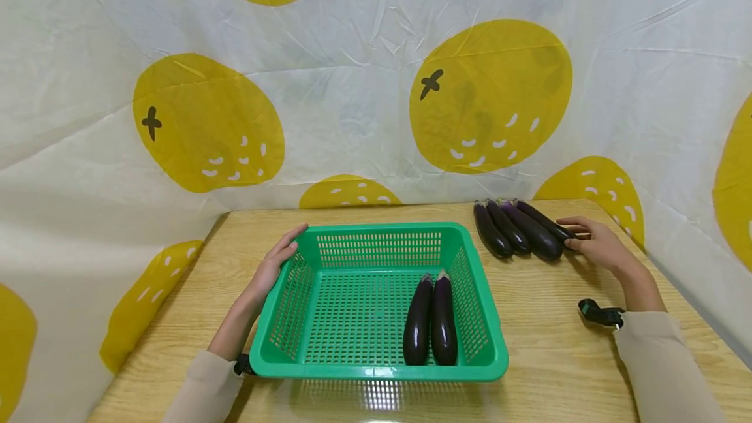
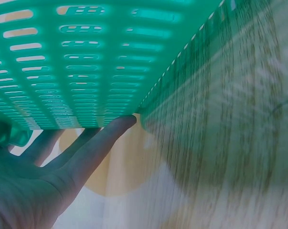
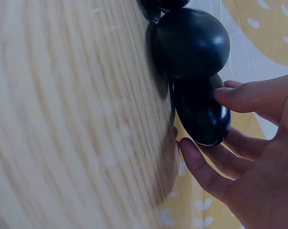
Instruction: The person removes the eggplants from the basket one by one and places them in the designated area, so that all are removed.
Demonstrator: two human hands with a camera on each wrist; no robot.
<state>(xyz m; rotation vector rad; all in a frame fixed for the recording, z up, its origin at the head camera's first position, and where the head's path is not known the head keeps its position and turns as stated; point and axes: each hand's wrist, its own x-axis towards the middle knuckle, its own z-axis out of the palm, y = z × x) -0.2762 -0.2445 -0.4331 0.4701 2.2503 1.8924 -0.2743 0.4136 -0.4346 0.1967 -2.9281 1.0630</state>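
Observation:
My right hand (image 1: 602, 247) pinches the blunt end of the rightmost eggplant (image 1: 542, 219) in a row at the back right. In the right wrist view its thumb (image 3: 244, 98) lies on the glossy dark skin, with the fingers around the other side. Several more eggplants (image 1: 517, 234) lie beside it, stems toward the back. My left hand (image 1: 273, 266) rests at the far left corner of a green plastic basket (image 1: 376, 372), its straight fingers (image 2: 93, 152) against the outside of the slotted wall. Two eggplants (image 1: 418, 325) lie side by side inside, along the basket's right.
The basket stands on a light wood-grain table (image 1: 546, 358). Behind and at the sides hangs a white cloth (image 1: 352, 116) with large yellow fruit prints, meeting the table's back edge. A black wrist strap (image 1: 599, 313) sits at my right sleeve.

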